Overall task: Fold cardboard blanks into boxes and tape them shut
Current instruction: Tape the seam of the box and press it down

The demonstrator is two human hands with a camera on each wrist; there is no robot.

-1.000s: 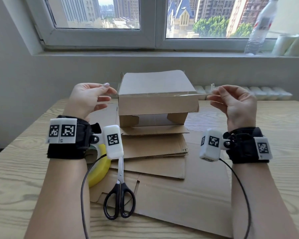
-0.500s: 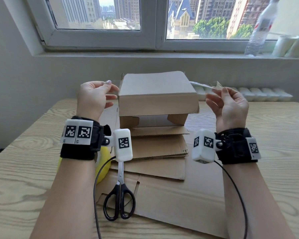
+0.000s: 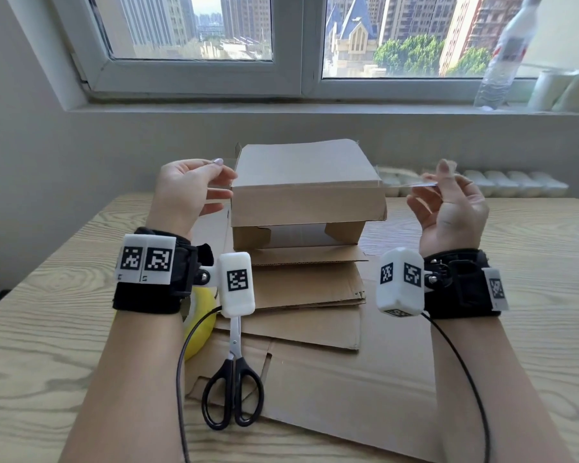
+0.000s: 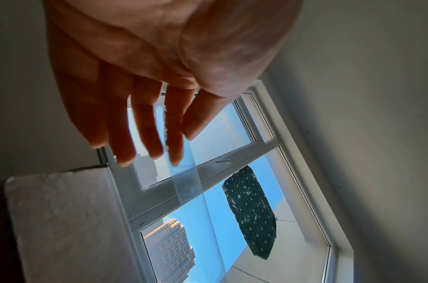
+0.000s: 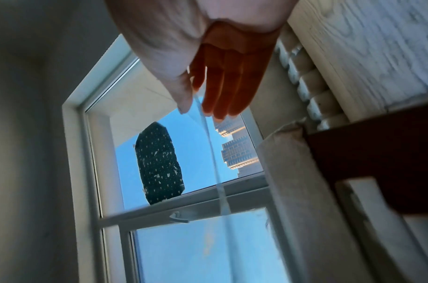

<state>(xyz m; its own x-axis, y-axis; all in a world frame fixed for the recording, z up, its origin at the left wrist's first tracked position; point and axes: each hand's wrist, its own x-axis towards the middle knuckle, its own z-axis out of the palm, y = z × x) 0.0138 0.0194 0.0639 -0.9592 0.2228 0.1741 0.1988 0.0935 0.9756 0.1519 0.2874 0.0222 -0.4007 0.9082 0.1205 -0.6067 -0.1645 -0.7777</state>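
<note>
1. Folded brown cardboard box (image 3: 306,182), lid flap down, atop stacked flat blanks (image 3: 310,285) on wooden table (image 3: 30,329).
2. Clear tape strip (image 4: 186,180) stretched across box top.
3. Left hand (image 3: 189,188) pinching one tape end, right hand (image 3: 452,202) pinching the other.

Light wood-grain desk (image 3: 41,329) against a grey wall (image 3: 64,155), white-framed window (image 3: 295,45) above a sill (image 3: 281,108), sunlit towers and trees outside, plastic bottle (image 3: 505,55) on the sill, white radiator (image 3: 502,183) behind the desk.
</note>
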